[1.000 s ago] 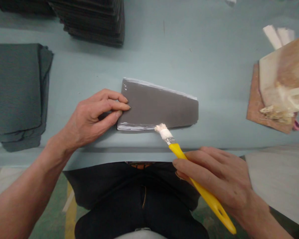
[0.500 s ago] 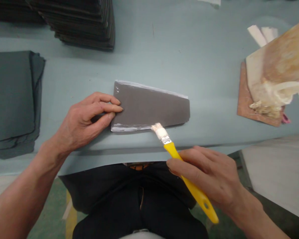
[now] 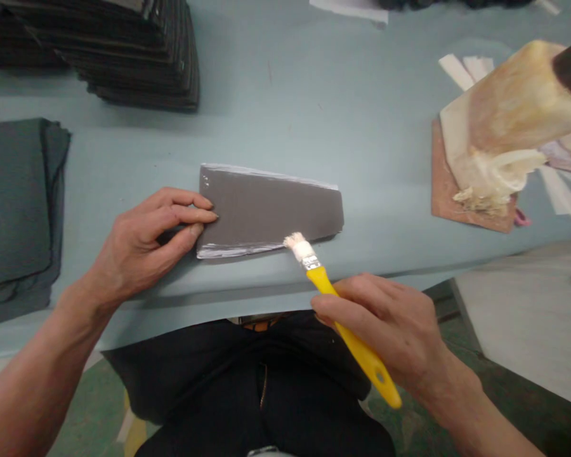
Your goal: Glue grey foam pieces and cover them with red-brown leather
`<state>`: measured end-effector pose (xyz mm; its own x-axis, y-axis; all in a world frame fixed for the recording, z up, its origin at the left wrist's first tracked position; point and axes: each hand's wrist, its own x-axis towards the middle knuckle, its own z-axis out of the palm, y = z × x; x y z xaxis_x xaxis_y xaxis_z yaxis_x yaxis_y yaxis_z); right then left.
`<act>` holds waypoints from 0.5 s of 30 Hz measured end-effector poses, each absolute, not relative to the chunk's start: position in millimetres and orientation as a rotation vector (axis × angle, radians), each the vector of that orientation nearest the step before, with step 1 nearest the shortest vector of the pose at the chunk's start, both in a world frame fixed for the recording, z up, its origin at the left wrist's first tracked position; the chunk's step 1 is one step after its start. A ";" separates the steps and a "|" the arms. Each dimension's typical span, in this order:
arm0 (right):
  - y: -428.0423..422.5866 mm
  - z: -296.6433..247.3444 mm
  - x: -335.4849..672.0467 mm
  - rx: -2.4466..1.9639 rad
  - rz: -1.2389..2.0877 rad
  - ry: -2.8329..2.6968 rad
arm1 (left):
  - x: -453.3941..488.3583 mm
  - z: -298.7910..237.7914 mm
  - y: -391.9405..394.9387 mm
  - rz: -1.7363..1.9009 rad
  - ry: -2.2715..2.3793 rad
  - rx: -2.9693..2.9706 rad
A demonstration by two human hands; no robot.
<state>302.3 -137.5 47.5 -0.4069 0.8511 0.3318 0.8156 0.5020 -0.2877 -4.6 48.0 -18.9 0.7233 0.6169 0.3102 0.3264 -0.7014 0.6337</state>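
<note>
A grey tapered panel (image 3: pixel 271 206), apparently of several layers, lies flat with its wide end to the left. White paste coats its far edge and the left part of its near edge. My left hand (image 3: pixel 157 238) has its fingertips on the panel's left end, with the thumb at the lower left, holding it. In my right hand (image 3: pixel 380 324) is a yellow-handled paintbrush (image 3: pixel 316 276), gripped between thumb and fingers. Its pale, paste-covered bristles touch the panel's near edge, right of the middle.
Tall stacks of dark pieces (image 3: pixel 137 60) stand at the back left, and a lower pile of dark green-grey pieces (image 3: pixel 12 209) is at the left. A stained, cut-open plastic container (image 3: pixel 499 108) sits on a brown board (image 3: pixel 440 184) at the right, with white strips (image 3: pixel 561 193) around it.
The brush has moved a little to the right along the panel's near edge, and the white streak there is longer. My left hand stays on the panel; the whole view has shifted slightly.
</note>
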 end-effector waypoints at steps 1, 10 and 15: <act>-140.4 47.0 307.7 -1.400 0.105 -2.307 | -4.8 -19.3 48.1 0.697 0.714 2.375; -144.3 54.9 308.7 -1.428 0.097 -2.259 | -3.9 -18.5 47.0 0.688 0.787 2.352; -139.5 42.8 314.8 -1.439 0.059 -2.258 | -4.0 -18.6 47.5 0.690 0.797 2.348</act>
